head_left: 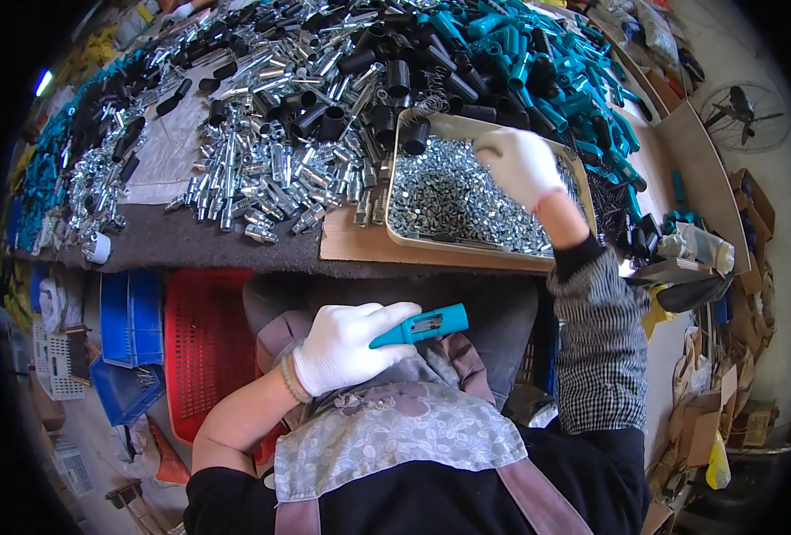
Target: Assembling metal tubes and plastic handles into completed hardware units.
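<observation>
My left hand (345, 348), in a white knitted glove, is closed around a teal plastic tool handle (440, 323) above my lap. The handle has an open slot along its side, and its end points right. Over a shallow cream tray (397, 229) my right hand (522, 167), also gloved, is bent with its fingers curled down at the small shiny metal pieces (453, 209). Whatever those fingers pinch is hidden. A black cylindrical sleeve (415, 136) rests at the tray's upper left corner, next to a coiled spring (433, 94).
Left of the tray lie many metal socket-like shafts (275, 178) and black sleeves. Teal handles (547, 62) are heaped behind and to the right. A red basket (204, 357) and blue bins (131, 316) stand below the table's left side. A fan (741, 114) is at far right.
</observation>
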`<state>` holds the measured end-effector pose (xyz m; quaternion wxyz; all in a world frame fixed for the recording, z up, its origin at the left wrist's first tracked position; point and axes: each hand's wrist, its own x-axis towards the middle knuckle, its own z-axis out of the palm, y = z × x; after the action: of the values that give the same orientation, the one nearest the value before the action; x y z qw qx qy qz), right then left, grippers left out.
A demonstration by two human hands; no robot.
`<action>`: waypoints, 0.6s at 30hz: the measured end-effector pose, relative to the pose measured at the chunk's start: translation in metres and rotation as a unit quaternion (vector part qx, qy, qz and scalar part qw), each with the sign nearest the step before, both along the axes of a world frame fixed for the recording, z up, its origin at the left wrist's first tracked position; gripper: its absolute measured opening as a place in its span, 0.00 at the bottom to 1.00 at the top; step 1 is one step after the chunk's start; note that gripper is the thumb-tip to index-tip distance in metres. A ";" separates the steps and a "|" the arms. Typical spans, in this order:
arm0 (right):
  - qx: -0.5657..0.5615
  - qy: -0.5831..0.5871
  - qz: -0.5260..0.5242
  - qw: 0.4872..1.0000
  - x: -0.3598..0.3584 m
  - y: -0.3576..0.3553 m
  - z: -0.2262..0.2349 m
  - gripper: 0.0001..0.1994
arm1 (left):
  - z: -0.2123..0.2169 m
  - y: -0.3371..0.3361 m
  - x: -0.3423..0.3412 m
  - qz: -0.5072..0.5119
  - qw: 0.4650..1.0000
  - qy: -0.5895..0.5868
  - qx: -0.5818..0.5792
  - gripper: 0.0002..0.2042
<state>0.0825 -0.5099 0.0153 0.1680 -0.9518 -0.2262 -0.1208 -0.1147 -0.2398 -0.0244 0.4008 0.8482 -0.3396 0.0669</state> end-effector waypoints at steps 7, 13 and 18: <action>-0.242 0.079 -0.167 0.953 0.052 -0.005 -0.022 0.12 | -0.004 0.006 -0.004 0.014 0.998 0.041 0.047 0.23; -0.251 0.176 -0.090 0.948 0.058 -0.011 -0.012 0.14 | -0.002 0.007 -0.006 -0.001 0.999 0.048 0.025 0.24; -0.201 0.185 -0.044 0.961 0.051 -0.032 -0.005 0.13 | 0.003 0.009 -0.009 -0.006 0.998 0.053 0.032 0.24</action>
<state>0.1337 -0.5422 0.0103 0.0070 -0.9807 -0.1688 0.0984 -0.1238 -0.2303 -0.0213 0.3915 0.8609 -0.3248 0.0093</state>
